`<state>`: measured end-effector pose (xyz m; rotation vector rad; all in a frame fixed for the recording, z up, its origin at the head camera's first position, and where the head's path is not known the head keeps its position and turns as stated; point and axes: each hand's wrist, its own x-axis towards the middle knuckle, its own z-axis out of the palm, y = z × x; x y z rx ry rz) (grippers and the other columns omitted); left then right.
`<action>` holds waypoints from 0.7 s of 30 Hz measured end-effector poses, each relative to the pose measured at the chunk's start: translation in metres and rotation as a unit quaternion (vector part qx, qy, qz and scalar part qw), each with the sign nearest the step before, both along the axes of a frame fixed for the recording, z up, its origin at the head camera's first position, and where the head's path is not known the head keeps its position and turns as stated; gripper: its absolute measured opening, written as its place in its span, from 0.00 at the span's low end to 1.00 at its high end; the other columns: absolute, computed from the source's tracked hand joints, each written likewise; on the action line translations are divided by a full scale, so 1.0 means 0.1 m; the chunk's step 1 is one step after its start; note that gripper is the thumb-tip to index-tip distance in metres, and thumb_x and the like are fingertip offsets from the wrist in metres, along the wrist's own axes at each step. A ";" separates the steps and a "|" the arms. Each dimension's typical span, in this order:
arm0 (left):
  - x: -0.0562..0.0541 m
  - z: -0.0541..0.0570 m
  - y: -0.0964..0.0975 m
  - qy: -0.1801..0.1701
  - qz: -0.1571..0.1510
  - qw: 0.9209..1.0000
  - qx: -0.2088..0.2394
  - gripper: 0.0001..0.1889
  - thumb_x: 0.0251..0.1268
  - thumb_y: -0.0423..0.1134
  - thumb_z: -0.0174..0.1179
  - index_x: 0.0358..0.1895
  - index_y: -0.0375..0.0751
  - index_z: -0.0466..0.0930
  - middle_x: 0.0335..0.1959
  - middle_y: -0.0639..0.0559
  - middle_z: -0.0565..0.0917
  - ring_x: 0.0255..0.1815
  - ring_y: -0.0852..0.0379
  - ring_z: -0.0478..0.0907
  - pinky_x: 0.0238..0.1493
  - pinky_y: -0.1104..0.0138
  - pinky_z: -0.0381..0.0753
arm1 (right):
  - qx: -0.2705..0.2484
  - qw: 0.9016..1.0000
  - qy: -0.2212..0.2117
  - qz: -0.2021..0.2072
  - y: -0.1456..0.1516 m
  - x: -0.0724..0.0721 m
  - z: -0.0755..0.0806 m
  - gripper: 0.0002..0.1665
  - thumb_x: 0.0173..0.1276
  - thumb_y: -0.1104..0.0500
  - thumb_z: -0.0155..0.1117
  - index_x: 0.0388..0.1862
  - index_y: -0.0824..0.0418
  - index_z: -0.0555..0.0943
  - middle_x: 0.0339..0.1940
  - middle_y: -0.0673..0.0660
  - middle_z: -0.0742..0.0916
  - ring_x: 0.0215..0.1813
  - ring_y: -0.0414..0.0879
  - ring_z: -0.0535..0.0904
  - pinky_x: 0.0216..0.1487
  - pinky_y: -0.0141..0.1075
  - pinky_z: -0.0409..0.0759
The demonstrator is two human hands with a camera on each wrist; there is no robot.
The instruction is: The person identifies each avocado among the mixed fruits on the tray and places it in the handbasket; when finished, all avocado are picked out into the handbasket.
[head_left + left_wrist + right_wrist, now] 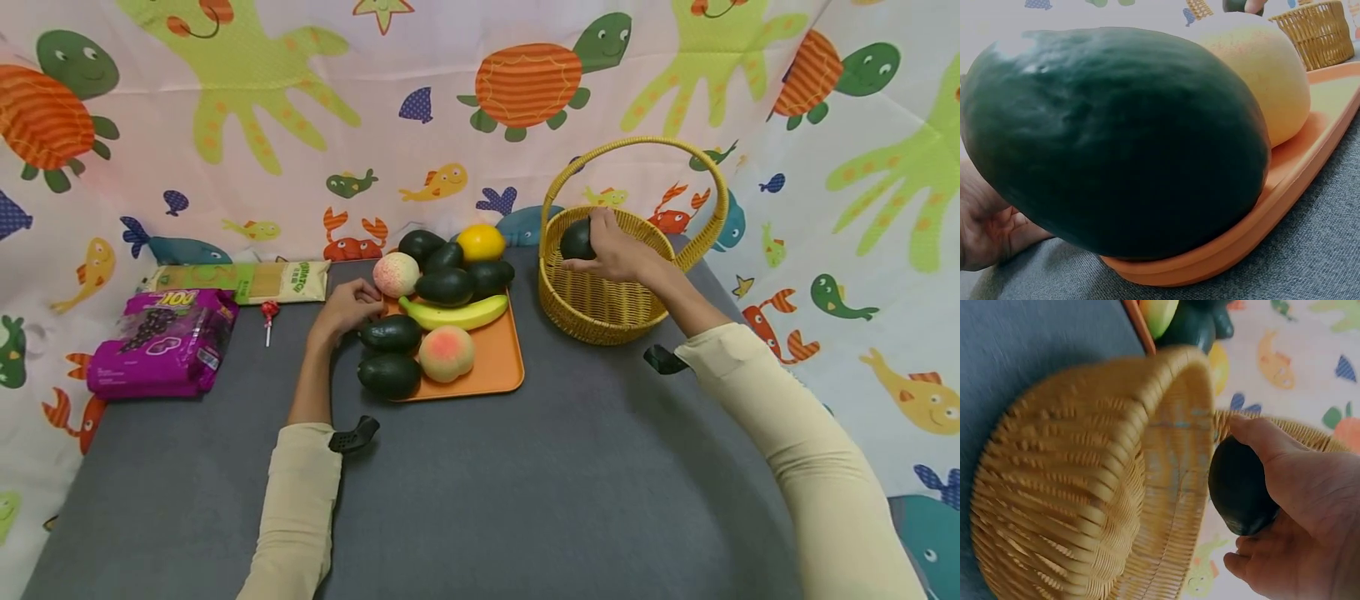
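In the head view, the dark green fruit (576,242) is held at the opening of the wicker basket (592,332), toward its rear left rim, and is partly covered by the right hand (618,254). More of the grip is revealed in the right wrist view: the fruit is clasped between thumb and curled fingers, parted just enough for its girth. Whether its underside is below the rim cannot be told. In that wrist view its long axis is set nearly top to bottom, with a blunt tip turned downward.

The left hand (347,307) is placed at the left edge of the orange tray (502,367), fingers bent; whether that edge is gripped cannot be told, since the fingertips are hidden in the left wrist view by the foremost dark fruit (1113,144). Only there is that fruit clearly shown against the tray's raised rim.

A strip of grey tabletop (465,500) is left between tray and basket, and a broader stretch in front. Above the right hand, the handle (637,140) is arched.
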<state>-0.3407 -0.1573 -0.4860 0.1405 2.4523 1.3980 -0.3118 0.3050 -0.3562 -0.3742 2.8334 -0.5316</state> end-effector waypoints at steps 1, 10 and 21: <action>0.00 0.00 0.00 0.001 0.000 1.000 0.000 0.15 0.72 0.41 0.64 0.53 0.35 0.76 0.38 0.50 0.84 0.32 0.63 0.82 0.32 0.72 0.83 | 0.007 1.000 -0.013 -0.004 0.01 -0.06 0.00 0.62 0.78 0.45 0.62 0.82 0.77 0.32 0.79 0.82 0.46 0.76 0.78 0.60 0.75 0.68 0.68; -0.01 -0.02 0.00 0.003 0.004 1.000 -0.001 0.14 0.71 0.41 0.64 0.51 0.35 0.77 0.36 0.52 0.85 0.31 0.63 0.81 0.31 0.71 0.83 | 0.108 0.989 -0.101 -0.021 0.05 -0.55 -0.22 0.58 0.80 0.39 0.57 0.76 0.83 0.41 0.74 0.88 0.57 0.78 0.77 0.57 0.75 0.64 0.67; 0.01 -0.06 0.01 -0.002 0.001 1.000 0.007 0.15 0.72 0.41 0.64 0.52 0.35 0.77 0.40 0.48 0.86 0.32 0.63 0.82 0.32 0.71 0.84 | 0.150 0.975 -0.147 -0.066 -0.02 -0.69 -0.40 0.63 0.80 0.32 0.49 0.80 0.81 0.37 0.81 0.85 0.49 0.83 0.77 0.48 0.84 0.65 0.57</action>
